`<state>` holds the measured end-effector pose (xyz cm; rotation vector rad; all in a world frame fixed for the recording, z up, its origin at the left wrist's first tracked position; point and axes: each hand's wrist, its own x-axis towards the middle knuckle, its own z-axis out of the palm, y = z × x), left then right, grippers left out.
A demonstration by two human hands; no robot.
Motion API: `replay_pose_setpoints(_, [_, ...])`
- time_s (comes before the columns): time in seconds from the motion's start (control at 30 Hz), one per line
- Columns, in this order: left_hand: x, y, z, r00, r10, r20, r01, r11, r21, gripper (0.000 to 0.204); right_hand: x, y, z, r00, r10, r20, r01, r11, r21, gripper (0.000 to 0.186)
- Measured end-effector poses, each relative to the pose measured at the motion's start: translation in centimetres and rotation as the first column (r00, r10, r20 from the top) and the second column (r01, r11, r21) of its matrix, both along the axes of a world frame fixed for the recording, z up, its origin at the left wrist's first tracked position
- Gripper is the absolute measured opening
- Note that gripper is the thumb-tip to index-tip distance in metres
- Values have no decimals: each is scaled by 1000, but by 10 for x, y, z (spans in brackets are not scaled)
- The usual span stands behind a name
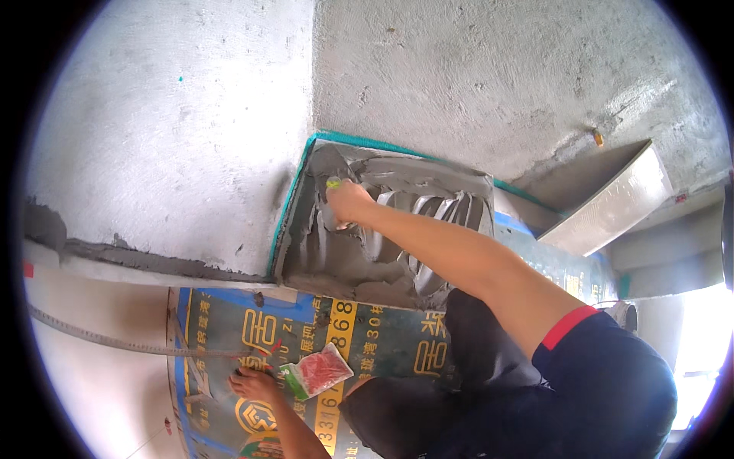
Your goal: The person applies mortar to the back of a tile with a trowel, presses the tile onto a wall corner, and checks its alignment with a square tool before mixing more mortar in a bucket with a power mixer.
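Observation:
My right hand point(350, 202) is closed round the yellow-green handle of a trowel point(329, 162), whose grey blade lies on wet mortar. The mortar bed point(329, 256) fills a roughly rectangular patch against the corner. Ridges and folds run across its middle and right, while the left part looks smoother. My left hand point(256, 385) rests low on the printed floor covering point(222, 321), fingers apart. Beside it lies a clear packet of small red pieces point(321, 370), with a green end. A few loose red bits are near the fingertips.
Rough grey walls meet behind the mortar, with a teal strip point(284, 210) along its edge. At right, a large tile point(612, 203) leans at a slant. A tape measure's blade point(115, 339) curves across the floor from the left. My dark-clad knees are close to the bed.

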<state>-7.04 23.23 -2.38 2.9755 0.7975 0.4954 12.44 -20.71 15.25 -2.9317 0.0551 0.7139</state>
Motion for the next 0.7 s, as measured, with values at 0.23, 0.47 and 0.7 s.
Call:
replay_pose_setpoints(0.23, [0,-4,-1,993,-117,-1,116,988,104,41,-47,-47,-1,797,-603,-27,596,778,197,33])
replay_pose_setpoints(0.47, [-3,1,-19,993,-60,-98,78,976,201,42,-173,-134,14,904,-428,-24,419,894,-157,30])
replay_pose_setpoints(0.7, [-2,16,-39,993,-68,-102,94,955,280,45,-184,-98,21,-176,-854,-490,673,-468,573,45])
